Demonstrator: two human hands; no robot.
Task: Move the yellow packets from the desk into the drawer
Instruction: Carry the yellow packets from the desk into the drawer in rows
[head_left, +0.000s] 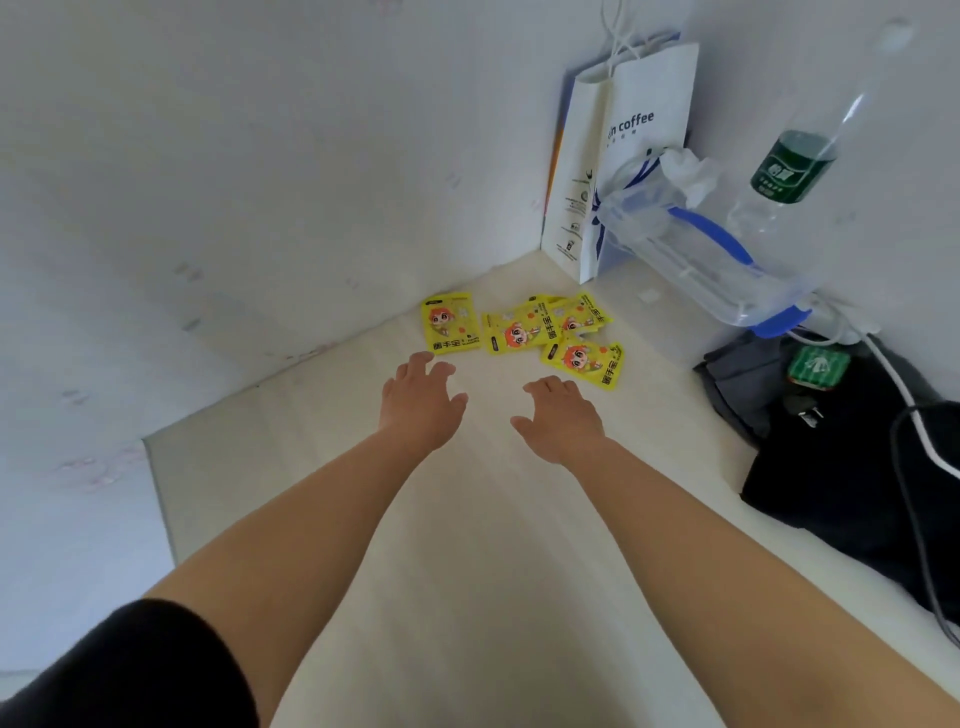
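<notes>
Head view, yellow packets (514, 332) flat on desk (467, 545), long axes pointing differently

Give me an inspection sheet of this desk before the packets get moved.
Surface: pale wood-grain desk.
Job's things: several yellow packets, partly overlapping, near the back corner; drawer not in view.
Clutter: paper coffee bag, clear plastic container, water bottle and dark bag, all at the right.
Hands: left hand and right hand both open, holding nothing, just short of the packets.
Cables: white cable and black cable across the dark bag.
Surroundings: white walls close round the desk.
</notes>
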